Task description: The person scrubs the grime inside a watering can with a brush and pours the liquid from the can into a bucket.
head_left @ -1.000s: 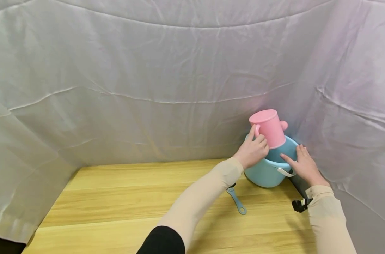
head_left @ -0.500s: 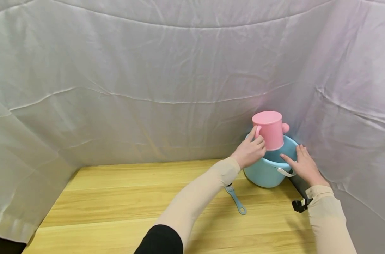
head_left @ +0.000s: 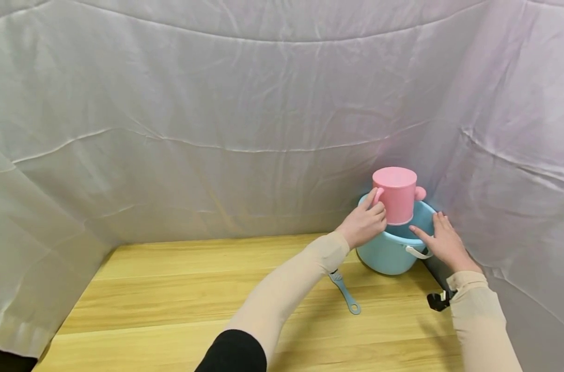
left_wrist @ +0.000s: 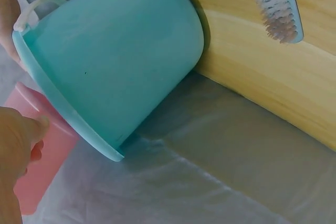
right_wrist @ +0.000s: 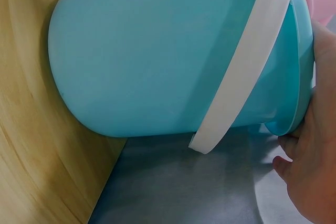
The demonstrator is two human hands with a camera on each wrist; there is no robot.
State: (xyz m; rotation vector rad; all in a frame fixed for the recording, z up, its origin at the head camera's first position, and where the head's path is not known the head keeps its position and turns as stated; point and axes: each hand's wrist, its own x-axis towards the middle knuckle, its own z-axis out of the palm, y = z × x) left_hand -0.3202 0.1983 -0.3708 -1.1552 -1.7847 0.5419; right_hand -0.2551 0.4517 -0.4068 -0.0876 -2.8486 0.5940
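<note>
In the head view my left hand [head_left: 363,223] grips the handle of a pink plastic mug [head_left: 398,196]. The mug is upside down, its flat base up and its rim just over the mouth of a light blue bucket [head_left: 384,253]. A round pink knob sticks out on the mug's right side. My right hand [head_left: 447,245] holds the bucket's right rim, thumb on the inner side and fingers outside. Upright on the table, the bucket [right_wrist: 157,56] has its white carry handle [right_wrist: 236,72] hanging down its side.
A blue scrub brush [head_left: 347,294] lies on the wooden table [head_left: 179,294] in front of the bucket, its bristles [left_wrist: 275,6] showing in the left wrist view. Grey cloth [head_left: 263,129] hangs behind and to the right, close around the bucket.
The mug has turned from tilted to level and come down slightly to the right, still in my left hand. My right hand has stayed on the bucket's rim.
</note>
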